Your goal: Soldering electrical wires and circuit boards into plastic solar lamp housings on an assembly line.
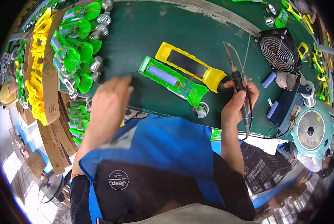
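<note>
Two hands are working over the dark green counter [152, 33], and we are looking down on them from above. Our right hand [237, 100] is closing around a soldering iron [237, 80], fingers wrapped on its black, rounded grip. The iron's long axis is running far-to-near, with the thin metal tip pointing to the far side and slightly left, and the cord trailing off the near end past our wrist. Our left hand [109, 100] is hovering blurred near the counter's near edge, fingers loosely extended and palm down; a thin, dark wire-like line is showing at its fingertips, but we cannot tell whether it is pinching it.

Between the hands we are seeing an open green plastic flashlight shell [170, 80], flat and elongated, lying diagonally from far left to near right. A pale blue cylindrical battery [163, 74] is sitting lengthwise in it, with thin orange wires curling at its wider right end. Just beyond it, a glossy yellow plastic shell [191, 65] with a black rectangular panel is lying parallel.

A small round silvery reflector [201, 110] is resting near the green shell's right end. To the far right a black wire-grille fan [279, 52] is standing, and to the left cardboard boxes [49, 74] are holding more green and yellow parts.
</note>
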Demonstrator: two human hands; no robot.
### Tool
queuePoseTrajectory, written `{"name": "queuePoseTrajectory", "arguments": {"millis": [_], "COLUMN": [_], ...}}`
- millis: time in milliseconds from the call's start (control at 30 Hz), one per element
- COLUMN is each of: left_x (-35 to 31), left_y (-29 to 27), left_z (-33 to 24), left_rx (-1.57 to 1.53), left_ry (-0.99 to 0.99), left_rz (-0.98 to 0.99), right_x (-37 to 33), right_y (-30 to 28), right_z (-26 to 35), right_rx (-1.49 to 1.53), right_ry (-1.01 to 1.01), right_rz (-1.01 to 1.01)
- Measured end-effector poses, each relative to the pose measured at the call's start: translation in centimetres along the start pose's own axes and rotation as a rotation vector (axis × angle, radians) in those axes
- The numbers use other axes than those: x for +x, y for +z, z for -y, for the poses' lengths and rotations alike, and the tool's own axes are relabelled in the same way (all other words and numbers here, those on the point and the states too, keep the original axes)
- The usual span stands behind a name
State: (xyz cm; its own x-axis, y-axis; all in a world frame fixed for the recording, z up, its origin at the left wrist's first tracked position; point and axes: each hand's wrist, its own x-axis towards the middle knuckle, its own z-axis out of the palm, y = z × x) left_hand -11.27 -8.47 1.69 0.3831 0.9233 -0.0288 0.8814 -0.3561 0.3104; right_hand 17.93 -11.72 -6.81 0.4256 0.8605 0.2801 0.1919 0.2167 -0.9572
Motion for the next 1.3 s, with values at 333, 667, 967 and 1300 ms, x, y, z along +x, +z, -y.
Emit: {"name": "queuePoseTrajectory", "arguments": {"millis": [333, 667, 967, 1300], "left_x": [7.1, 6.6, 7.0, 7.3], "left_y": [2.0, 3.0, 2.8, 2.6], "left_z": [0.1, -2.0, -2.1, -2.2], "left_rx": [-0.435, -0.314, -0.27, -0.26], "left_ry": [0.726, 0.625, 0.659, 0.682], "left_rz": [-0.111, 0.029, 0.076, 0.073], "right_x": [-1.0, 1.9, 2.7, 2.4], "right_y": [-2.9, -3.7, -3.3, -3.4], "right_z": [2.0, 3.3, 4.2, 3.9], "right_rx": [0.189, 0.277, 0.21, 0.183], "right_ry": [0.15, 0.522, 0.566, 0.544], "right_rz": [0.145, 0.352, 0.463, 0.486]}}
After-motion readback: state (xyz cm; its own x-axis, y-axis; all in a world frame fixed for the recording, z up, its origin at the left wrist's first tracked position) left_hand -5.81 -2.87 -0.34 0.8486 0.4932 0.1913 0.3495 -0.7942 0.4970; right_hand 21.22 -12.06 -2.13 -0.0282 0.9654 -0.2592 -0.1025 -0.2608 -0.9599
